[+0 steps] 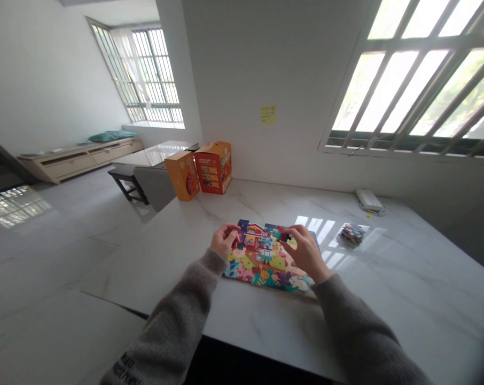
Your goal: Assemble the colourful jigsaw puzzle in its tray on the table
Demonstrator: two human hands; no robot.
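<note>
A colourful jigsaw puzzle [254, 264] lies on the white marble-patterned table, with a red house and bright plants in its picture. My right hand [306, 251] is over its upper right part, thumb and fingers pinching a dark puzzle piece [287, 236]. At the upper left edge of the puzzle, my left hand [223, 239] has its fingers curled together; whether anything is between them cannot be made out. To the right of the puzzle is a small pile of loose puzzle pieces [352, 233].
Two orange boxes, one plain-sided [180, 176] and one with red faces [213, 171], stand at the table's back left. A white power strip [369, 200] lies near the wall at the back right. A yellow note [268, 115] sticks to the wall.
</note>
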